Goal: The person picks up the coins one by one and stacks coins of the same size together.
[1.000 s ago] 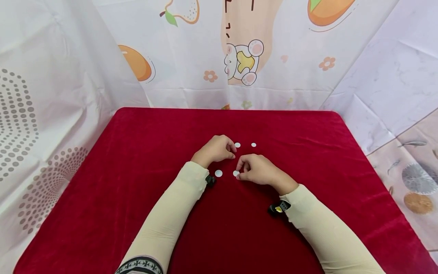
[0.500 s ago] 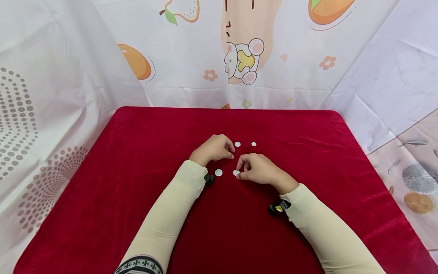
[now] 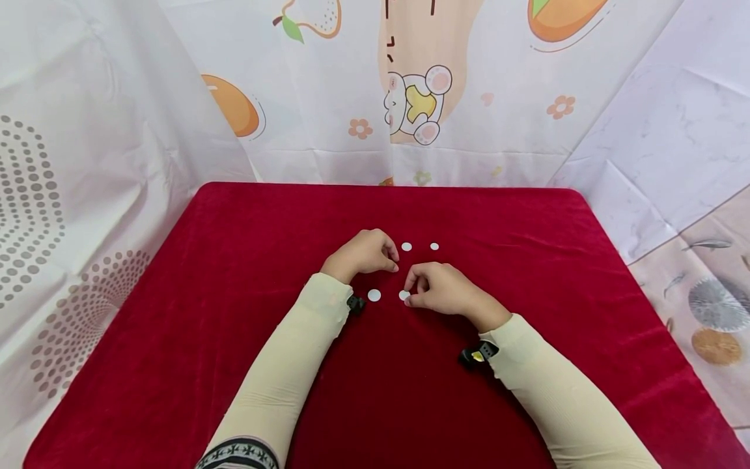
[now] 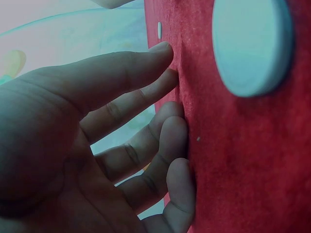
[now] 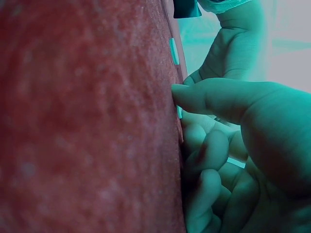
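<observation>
Now, right hand (image 3: 448, 293): its thumb and index finger are bent nearly together and pinch a flat, round, white disc (image 3: 404, 296), which lies on a dark red, velvety tablecloth (image 3: 363, 404).
Left hand (image 3: 360, 253): the fingers are loosely bent, the thumb a little apart from the index finger, and it holds nothing; whether the fingertips touch the cloth, I cannot tell.
Other white discs: a bigger one (image 3: 374, 296) lies left of the pinched one; a far one (image 3: 407, 247) is near the left fingertips, and the smallest one (image 3: 434, 246) lies to its right.
Sleeves: both are cream; the left sleeve (image 3: 281, 365) carries a black-and-white patterned band (image 3: 243, 451).
Behind the table: a white curtain (image 3: 316, 85) printed with fruits, flowers and a cartoon animal.
</observation>
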`<state>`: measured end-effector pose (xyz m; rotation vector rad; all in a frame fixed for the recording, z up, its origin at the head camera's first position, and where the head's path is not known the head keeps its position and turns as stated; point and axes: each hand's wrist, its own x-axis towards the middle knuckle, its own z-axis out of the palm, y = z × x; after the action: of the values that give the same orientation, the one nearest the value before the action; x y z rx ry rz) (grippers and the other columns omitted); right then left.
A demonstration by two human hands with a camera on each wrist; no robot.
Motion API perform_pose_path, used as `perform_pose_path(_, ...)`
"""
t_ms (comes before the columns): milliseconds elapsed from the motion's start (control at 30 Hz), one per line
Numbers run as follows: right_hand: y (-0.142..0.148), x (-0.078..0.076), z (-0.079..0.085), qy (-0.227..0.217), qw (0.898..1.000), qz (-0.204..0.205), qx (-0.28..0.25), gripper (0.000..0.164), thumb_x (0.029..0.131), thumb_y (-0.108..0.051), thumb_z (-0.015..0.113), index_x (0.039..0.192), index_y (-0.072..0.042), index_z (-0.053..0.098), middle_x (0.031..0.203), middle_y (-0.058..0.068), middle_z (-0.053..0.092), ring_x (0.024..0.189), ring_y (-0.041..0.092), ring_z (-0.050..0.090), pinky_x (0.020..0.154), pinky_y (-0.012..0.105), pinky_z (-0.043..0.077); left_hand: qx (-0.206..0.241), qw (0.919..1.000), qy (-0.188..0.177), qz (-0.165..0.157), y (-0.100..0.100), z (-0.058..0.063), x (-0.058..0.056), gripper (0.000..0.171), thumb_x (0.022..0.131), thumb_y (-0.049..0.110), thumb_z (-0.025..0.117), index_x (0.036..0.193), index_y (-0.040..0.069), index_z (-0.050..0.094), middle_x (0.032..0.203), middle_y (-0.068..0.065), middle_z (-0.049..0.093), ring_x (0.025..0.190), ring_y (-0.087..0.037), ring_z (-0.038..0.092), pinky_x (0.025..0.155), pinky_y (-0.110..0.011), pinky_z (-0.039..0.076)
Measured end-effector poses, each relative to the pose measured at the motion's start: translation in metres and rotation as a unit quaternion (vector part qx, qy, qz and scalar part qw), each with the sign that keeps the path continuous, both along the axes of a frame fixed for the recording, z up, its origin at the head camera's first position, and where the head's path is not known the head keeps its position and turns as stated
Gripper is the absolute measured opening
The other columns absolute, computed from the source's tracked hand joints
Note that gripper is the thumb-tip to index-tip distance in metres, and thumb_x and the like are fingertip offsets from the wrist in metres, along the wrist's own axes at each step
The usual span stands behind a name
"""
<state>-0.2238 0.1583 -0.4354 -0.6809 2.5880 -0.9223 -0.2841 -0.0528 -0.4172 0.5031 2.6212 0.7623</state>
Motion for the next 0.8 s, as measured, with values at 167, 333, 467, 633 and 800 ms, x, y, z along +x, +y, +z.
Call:
perform_pose_path(167, 0.0001, -0.0005, -0.0008, 0.003, 1.000, 0.002, 0.000, 0.013, 0.086, -0.022, 0.082, 0.092, -0.022, 0.071, 0.064, -0.004, 0.062, 0.057, 0.011, 0.056, 0.062, 0.032, 0.048, 0.001, 1.0000, -0.001, -0.001, -0.0015, -0.0011, -0.0010, 0.006, 0.090, 0.023, 0.082, 0.094, 0.021, 0.078, 0.084, 0.001, 0.071, 0.080, -0.020, 0.064, 0.072, -0.033, 0.054)
perform_pose_path(333, 0.0002, -0.0008, -0.0013, 0.005, 1.000, 0.002, 0.002, 0.013, 0.086, -0.023, 0.082, 0.092, -0.023, 0.071, 0.064, -0.005, 0.062, 0.057, 0.011, 0.056, 0.062, 0.032, 0.048, 0.000, 1.0000, 0.001, -0.001, -0.0008, -0.0007, 0.0000, 0.007, 0.089, 0.022, 0.082, 0.094, 0.020, 0.078, 0.083, 0.001, 0.071, 0.078, -0.020, 0.064, 0.071, -0.032, 0.054)
perform_pose_path(467, 0.0000, -0.0005, -0.0009, 0.003, 1.000, 0.002, 0.003, 0.013, 0.086, -0.023, 0.082, 0.092, -0.023, 0.071, 0.065, -0.005, 0.062, 0.057, 0.011, 0.056, 0.062, 0.033, 0.048, 0.000, 1.0000, -0.003, 0.001, 0.0002, 0.0009, 0.0019, 0.008, 0.089, 0.022, 0.083, 0.094, 0.020, 0.077, 0.082, -0.001, 0.070, 0.076, -0.020, 0.063, 0.069, -0.032, 0.053)
perform_pose_path(633, 0.0000, -0.0001, -0.0005, 0.005, 1.000, 0.001, 0.004, 0.013, 0.087, -0.023, 0.082, 0.093, -0.023, 0.071, 0.065, -0.005, 0.062, 0.058, 0.011, 0.056, 0.062, 0.033, 0.048, 0.000, 1.0000, -0.002, 0.003, 0.0009, 0.0014, 0.0027, 0.008, 0.089, 0.022, 0.083, 0.093, 0.019, 0.076, 0.081, -0.002, 0.069, 0.074, -0.020, 0.062, 0.067, -0.031, 0.053)
perform_pose_path(800, -0.0003, 0.0000, -0.0008, 0.007, 1.000, 0.002, 0.002, 0.013, 0.087, -0.023, 0.082, 0.093, -0.023, 0.071, 0.065, -0.005, 0.062, 0.057, 0.012, 0.056, 0.062, 0.033, 0.048, 0.000, 1.0000, 0.006, 0.004, 0.0011, -0.0012, 0.0019, 0.008, 0.089, 0.022, 0.083, 0.091, 0.019, 0.075, 0.079, -0.003, 0.069, 0.072, -0.020, 0.063, 0.067, -0.032, 0.053)
